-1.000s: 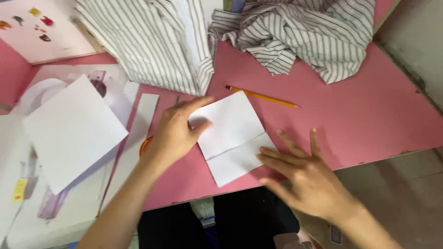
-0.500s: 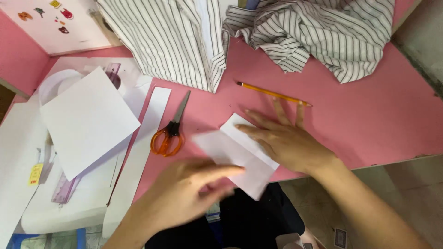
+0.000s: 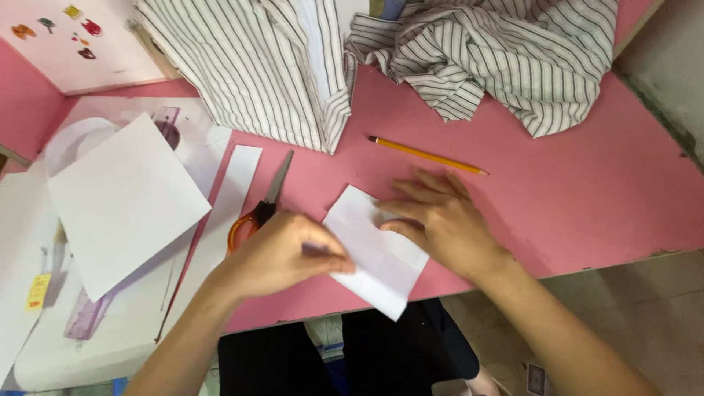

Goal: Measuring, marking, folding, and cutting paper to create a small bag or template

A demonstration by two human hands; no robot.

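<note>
View from above a pink desk [image 3: 587,191]. A folded white paper [image 3: 378,253] lies near the front edge, one corner hanging past it. The left hand [image 3: 282,253] pinches the paper's left edge, its grip closed on the sheet between thumb and fingers. The right hand [image 3: 440,220] lies flat on the paper's right side, fingers spread, pressing it down rather than gripping. Orange-handled scissors [image 3: 260,209] lie just left of the left hand, beside a white strip [image 3: 231,194]. A yellow pencil [image 3: 425,155] lies just beyond the right hand. Striped cloth [image 3: 484,55] is heaped at the far edge. A larger white sheet [image 3: 121,202] lies far left.
</note>
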